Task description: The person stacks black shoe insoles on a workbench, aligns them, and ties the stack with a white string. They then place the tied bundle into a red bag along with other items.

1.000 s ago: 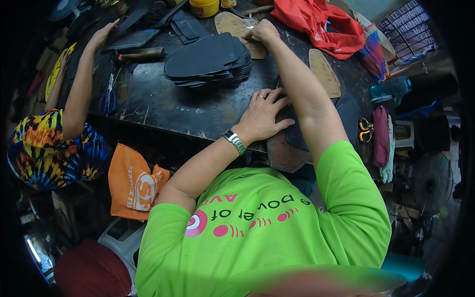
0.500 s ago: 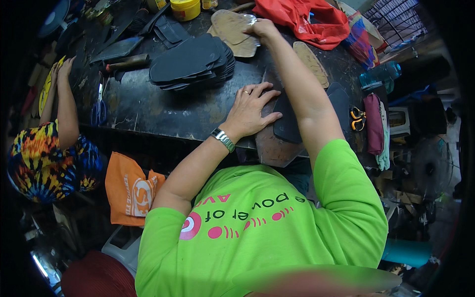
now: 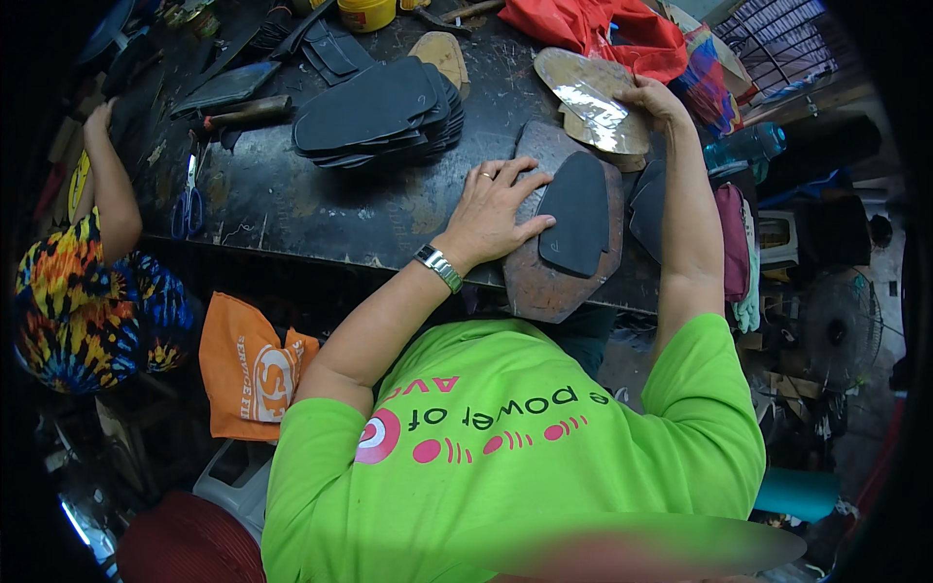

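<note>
My left hand (image 3: 494, 212), fingers spread, rests flat on a worn brown board (image 3: 556, 299) at the table's front edge. Its thumb touches the edge of a black sole-shaped sheet (image 3: 573, 219) lying on that board. To the right and farther back, my right hand (image 3: 657, 103) grips a brown sole-shaped template (image 3: 583, 83) by its right edge; a shiny clear patch covers part of its face. Beneath it another brown template (image 3: 614, 142) shows only in part. More black sole pieces (image 3: 646, 214) lie by my right forearm, which partly covers them.
A stack of black soles (image 3: 374, 112) stands left of centre, a brown template (image 3: 442, 58) behind it. Scissors (image 3: 189, 199) and a wooden-handled tool (image 3: 248, 113) lie farther left. A red bag (image 3: 593, 29) is at the back. Another person's arm (image 3: 117, 189) is at far left.
My right hand has moved right with the template, from behind the stack to above the other template. My left hand has stayed put. The other person's arms have shifted.
</note>
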Available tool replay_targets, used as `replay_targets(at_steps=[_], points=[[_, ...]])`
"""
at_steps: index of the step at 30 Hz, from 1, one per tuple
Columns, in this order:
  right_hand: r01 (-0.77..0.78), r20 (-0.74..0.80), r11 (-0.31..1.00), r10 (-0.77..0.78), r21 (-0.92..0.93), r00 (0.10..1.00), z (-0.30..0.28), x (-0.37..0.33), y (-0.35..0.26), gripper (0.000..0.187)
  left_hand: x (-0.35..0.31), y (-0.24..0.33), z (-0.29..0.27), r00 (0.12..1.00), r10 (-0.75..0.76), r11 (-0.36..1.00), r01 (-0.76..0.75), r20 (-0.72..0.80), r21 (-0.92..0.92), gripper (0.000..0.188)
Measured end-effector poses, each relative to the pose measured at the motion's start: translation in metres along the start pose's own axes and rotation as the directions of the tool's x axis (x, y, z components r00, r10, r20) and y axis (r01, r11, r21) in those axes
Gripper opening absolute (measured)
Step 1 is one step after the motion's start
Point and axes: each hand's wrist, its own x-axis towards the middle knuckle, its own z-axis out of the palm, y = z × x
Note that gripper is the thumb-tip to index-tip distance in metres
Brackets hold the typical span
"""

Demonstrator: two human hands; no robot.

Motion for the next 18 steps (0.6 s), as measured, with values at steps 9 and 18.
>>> replay_targets(at_steps=[9,18], points=[[0.26,0.072,0.489,-0.37,-0.833,0.926,0.165,0.039,-0.044,0.089,0.002,0.003,-0.001,1.0,-0.006,1.0,0.006,-0.006,-0.014,0.055],[0.079,-0.08,0.406,-0.361,-0.911,0.929,0.273,0.071,-0.054,0.089,0.004,0.001,0.001,1.0,-0.01,1.0,0.009,-0.008,-0.019,0.059]])
